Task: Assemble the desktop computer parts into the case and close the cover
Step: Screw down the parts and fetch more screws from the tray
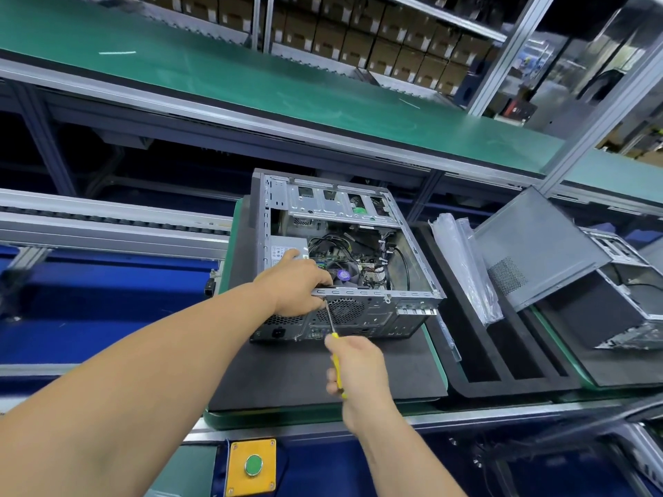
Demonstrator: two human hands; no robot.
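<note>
A factory line runs through the room, with a green conveyor (pixel 251 77) up behind and shelves of cartons (pixel 376 37) past it. Nearest, on the bench edge, sits a yellow box with a green button (pixel 253 465). Just above it a black foam mat (pixel 308 374) carries the case (pixel 412 245), lying on its side, open side up and rear panel facing the person.

The right hand (pixel 358 371) is wrapped around the yellow handle of a screwdriver (pixel 332 330), whose shaft slants up to the top edge of the rear panel, beside the round fan grille (pixel 346 310). The left hand (pixel 296 286) clamps over that same rear edge, fingers curled into the case and thumb down on the panel right at the screwdriver tip, so the tip and whatever it meets are partly hidden by it. Its fingers also cover part of the cooler fan (pixel 344 276). Beyond them lie black cables (pixel 401 263) over the board, and the drive cage (pixel 337 202) at the far end.

To the right, a black slotted tray (pixel 502 367) holds clear plastic bags (pixel 462 260). Further right, a grey side cover (pixel 538 245) leans tilted on a second open case (pixel 624 306).
</note>
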